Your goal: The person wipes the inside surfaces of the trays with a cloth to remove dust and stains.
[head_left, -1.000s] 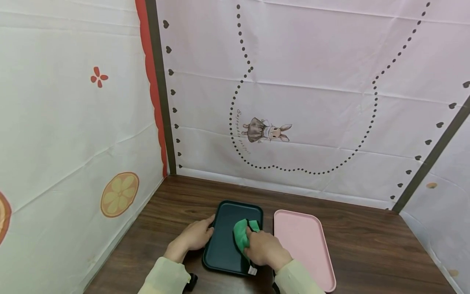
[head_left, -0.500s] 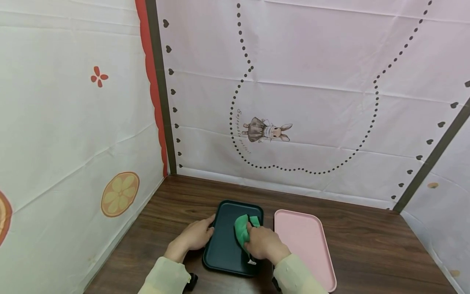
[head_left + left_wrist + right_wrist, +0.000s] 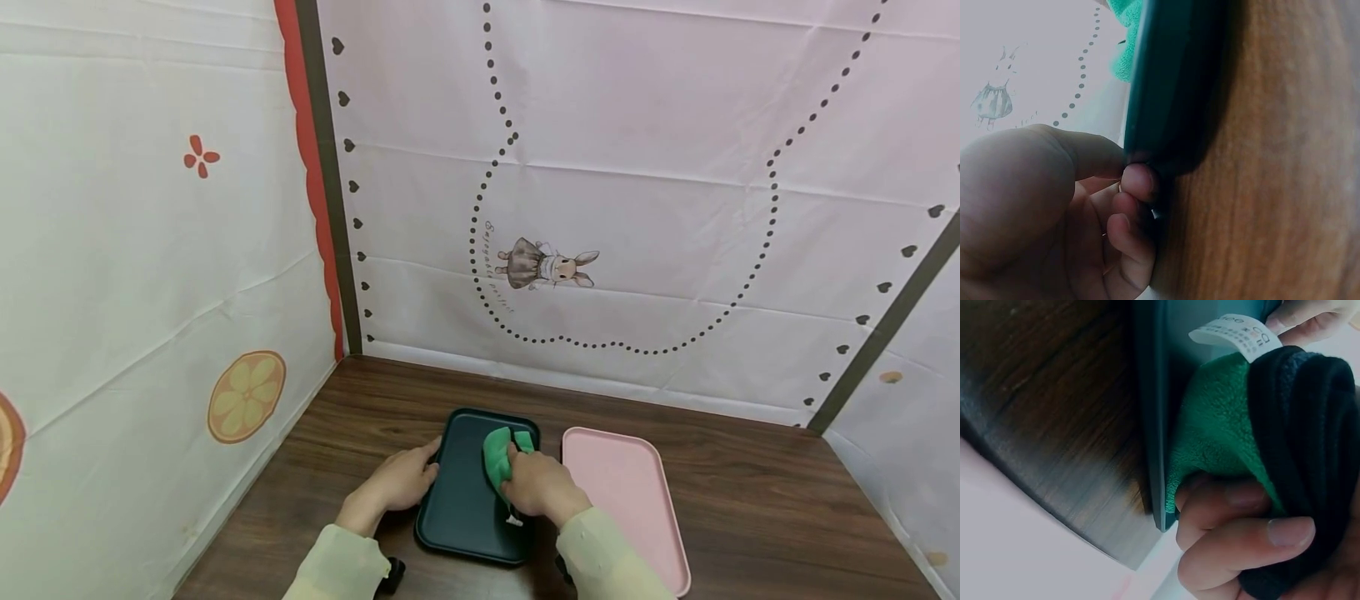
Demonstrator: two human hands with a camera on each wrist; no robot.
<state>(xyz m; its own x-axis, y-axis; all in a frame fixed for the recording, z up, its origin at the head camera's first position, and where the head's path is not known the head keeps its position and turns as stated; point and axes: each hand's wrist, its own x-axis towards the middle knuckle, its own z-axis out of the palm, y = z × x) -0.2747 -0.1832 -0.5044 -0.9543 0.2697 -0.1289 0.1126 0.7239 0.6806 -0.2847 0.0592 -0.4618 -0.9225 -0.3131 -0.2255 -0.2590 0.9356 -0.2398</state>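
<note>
A dark teal tray [image 3: 467, 518] with a raised rim lies on the table. At its left side my left hand [image 3: 402, 480] holds the rim; the left wrist view shows the thumb [image 3: 1094, 152] and curled fingertips meeting at the tray's edge. My right hand [image 3: 542, 485] grips a bunched green cloth [image 3: 496, 458] against the tray's right half. Up close in the right wrist view, the cloth has fuzzy green pile, a black border [image 3: 1300, 419] and a white printed tag [image 3: 1235, 334], with fingers curled round its folds.
A pink tray [image 3: 622, 500] lies just right of the teal one, partly behind my right sleeve [image 3: 609, 557]. The brown wood-grain table [image 3: 757, 500] meets printed fabric walls [image 3: 637, 208] at the back and sides.
My right hand and the cloth have slid a little toward the far end of the teal tray. The left hand and both trays stay in place.
</note>
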